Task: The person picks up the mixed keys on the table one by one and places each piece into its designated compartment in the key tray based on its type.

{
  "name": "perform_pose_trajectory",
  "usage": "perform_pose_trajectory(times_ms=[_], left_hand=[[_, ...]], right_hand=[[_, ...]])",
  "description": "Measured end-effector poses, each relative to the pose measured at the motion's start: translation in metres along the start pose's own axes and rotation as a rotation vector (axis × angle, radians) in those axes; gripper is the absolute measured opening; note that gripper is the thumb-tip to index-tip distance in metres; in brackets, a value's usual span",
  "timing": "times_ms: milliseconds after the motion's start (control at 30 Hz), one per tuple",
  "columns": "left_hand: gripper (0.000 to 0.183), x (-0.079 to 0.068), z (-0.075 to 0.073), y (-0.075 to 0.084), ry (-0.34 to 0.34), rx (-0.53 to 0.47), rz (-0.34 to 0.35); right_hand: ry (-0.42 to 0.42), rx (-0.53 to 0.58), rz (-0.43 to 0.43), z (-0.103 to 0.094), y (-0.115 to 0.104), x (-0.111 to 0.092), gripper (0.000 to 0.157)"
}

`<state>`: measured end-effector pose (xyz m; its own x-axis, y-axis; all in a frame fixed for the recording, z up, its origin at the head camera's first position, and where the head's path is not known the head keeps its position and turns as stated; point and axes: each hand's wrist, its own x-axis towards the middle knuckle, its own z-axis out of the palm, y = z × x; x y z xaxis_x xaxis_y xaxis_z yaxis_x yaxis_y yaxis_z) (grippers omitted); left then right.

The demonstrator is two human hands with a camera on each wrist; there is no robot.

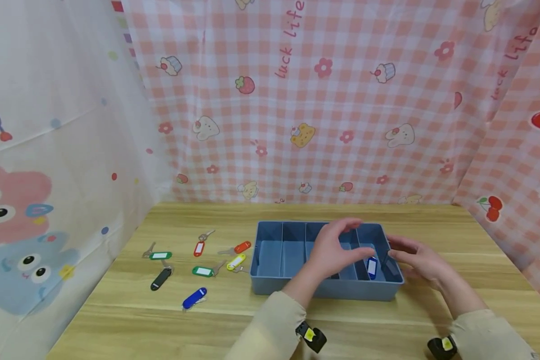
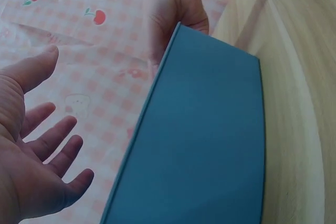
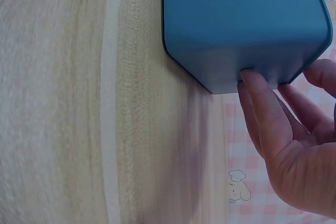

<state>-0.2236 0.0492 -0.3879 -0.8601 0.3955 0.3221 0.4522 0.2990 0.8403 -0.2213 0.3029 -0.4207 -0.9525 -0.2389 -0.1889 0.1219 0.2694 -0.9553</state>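
Observation:
A blue-grey divided box [image 1: 324, 289] stands on the table, its compartments side by side. In its rightmost compartment lies a blue key tag [image 1: 372, 268] with a white label. My left hand [image 1: 330, 250] is over the box, thumb and fingers spread apart with nothing between them; the left wrist view shows its palm beside the long wall. At the box's right end, my right hand [image 1: 418, 260] has its fingertips against the outer end wall [image 3: 226, 64] and its thumb right at the rim. The left hand hides part of the middle compartments.
Left of the box lie several keys with tags: red [image 1: 199, 248], orange-red [image 1: 242, 247], yellow [image 1: 236, 262], two green [image 1: 160, 255], black [image 1: 161, 279] and blue [image 1: 194, 298]. A checked cloth [image 1: 270, 165] hangs behind the wooden table [image 1: 130, 320], with another cloth at left.

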Motion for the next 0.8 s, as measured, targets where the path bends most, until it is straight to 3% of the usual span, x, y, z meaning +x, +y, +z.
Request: perform_pose_trajectory(times_ms=[367,633,800], left_hand=[[0.061,-0.011,-0.03,0.001,0.036,0.082,0.039],[0.06,-0.019,-0.047,-0.01,0.092,0.119,0.078],[0.062,-0.027,-0.057,-0.014,0.115,0.123,0.066]], right_hand=[[0.009,-0.013,0.0,0.0,0.002,0.001,0.067],[0.004,-0.016,-0.004,-0.001,0.0,0.0,0.068],[0.014,-0.023,-0.001,0.001,0.0,0.0,0.068]])
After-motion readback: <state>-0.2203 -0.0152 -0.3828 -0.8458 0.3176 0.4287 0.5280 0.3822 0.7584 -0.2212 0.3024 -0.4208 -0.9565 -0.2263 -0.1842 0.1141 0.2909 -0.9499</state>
